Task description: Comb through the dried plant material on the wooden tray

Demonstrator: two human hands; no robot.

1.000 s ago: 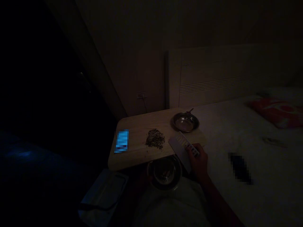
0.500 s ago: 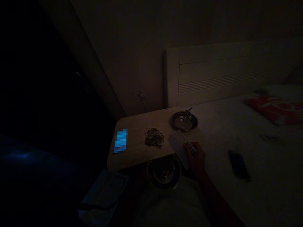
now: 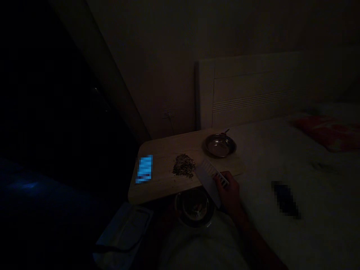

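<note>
My right hand (image 3: 229, 189) is closed around a flat white plastic piece (image 3: 209, 180) with a row of slots along its upper side. Its far left corner reaches the right side of a loose pile of small dark seed-like bits (image 3: 183, 165) on the wooden table (image 3: 160, 150). Below the table's near edge a round metal bowl (image 3: 207, 200) sits over my lap, with some pale bits inside. Very dark, my left hand (image 3: 176, 210) grips that bowl's left rim; most of its fingers are lost in shadow.
Another metal bowl (image 3: 221, 145) stands at the table's far right, with a thin handle-like thing behind it. A lit, blurred-out screen (image 3: 144, 168) lies on the left. Beside the table is a bed (image 3: 267, 150) with a red-patterned pillow (image 3: 329, 131); a pale bag-like thing (image 3: 123, 232) is lower left.
My right hand has moved slightly left with the white piece, whose edge is now closer to the pile. My left hand and the lower bowl stay nearly where they were.
</note>
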